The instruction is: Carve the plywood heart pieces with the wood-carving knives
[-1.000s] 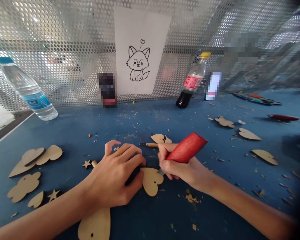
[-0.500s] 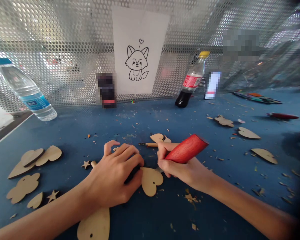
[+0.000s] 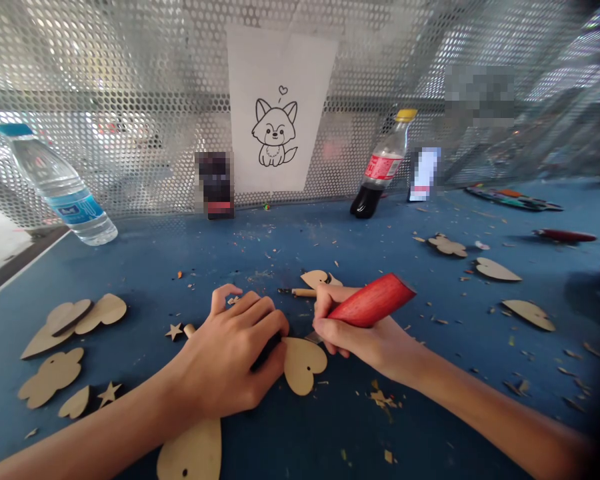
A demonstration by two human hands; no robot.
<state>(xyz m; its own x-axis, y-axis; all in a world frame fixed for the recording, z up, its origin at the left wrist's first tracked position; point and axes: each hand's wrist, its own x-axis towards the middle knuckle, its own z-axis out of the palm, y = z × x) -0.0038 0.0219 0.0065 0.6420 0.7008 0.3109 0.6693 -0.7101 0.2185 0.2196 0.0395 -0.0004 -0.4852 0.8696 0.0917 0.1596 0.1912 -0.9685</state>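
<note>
The left hand [image 3: 243,343] is loosely curled with its fingers bent, thumb and forefinger drawn in at the pointed end of the small wooden heart [image 3: 304,367] and seeming to hold it against the table [image 3: 275,443]; whether they pinch it or only press it down cannot be told. The heart lies between the two hands, its rounded end turned away from the left thumb and toward the near side of the right hand [image 3: 347,320]. That hand is closed in a pen-like grip around the knife [image 3: 373,301], with the red handle leaning back over the knuckles and the blade [image 3: 313,338] low at the heart's far edge, aimed toward the left fingertips. Because of that aim, the left thumb and forefinger would best sit back from the blade's line, pressing firmly enough that the heart cannot spin. Short, light strokes from the right fingers should give more control than a push from the arm, and resting the side of that hand on the table would likely steady it. Thin wood like this may split if the edge bites deep. Turning the heart, rather than twisting the right wrist, would probably help too. The shavings [image 3: 383,399] just nearer than the right hand are best kept from under the heart, so it lies flat.
</note>
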